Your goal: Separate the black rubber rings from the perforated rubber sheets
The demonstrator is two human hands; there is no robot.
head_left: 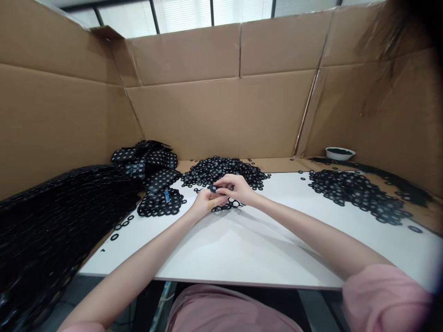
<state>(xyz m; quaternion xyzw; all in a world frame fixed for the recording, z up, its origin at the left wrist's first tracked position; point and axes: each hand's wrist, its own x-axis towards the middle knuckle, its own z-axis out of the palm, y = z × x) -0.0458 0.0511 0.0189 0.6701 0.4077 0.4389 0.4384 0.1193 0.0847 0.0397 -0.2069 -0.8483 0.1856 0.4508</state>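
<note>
Head view, left hand: the left hand (pixel 205 204), mid-frame, has its fingers curled, the thumb reaching right; they touch the piece, but whether they grip it I cannot tell.
Head view, right hand: the right hand (pixel 238 189), just right of the left, has thumb and forefinger pinched on the piece.
Piece in hand: a small, round black piece (pixel 213 189), at the fingertips in the centre of the frame.
Bowl: a shallow white round bowl (pixel 340 157), right of the frame, holds a dark, fine-looking fill (pixel 339 151), too small to identify.
Cardboard enclosure: tall brown cardboard walls (pixel 194 110) stand around the back and sides.
Ring heaps: a mound of black flat rings (pixel 224 168) lies behind the hands, a smaller ring cluster (pixel 226 206) just below them, and a long ring pile (pixel 356 193) at right.
Left side: black dotted sheets (pixel 161 179) are stacked near a blue strip (pixel 167 196); a glossy black heap (pixel 65 216) fills the left edge.
Surface: a white tabletop (pixel 249 253), lower centre.
</note>
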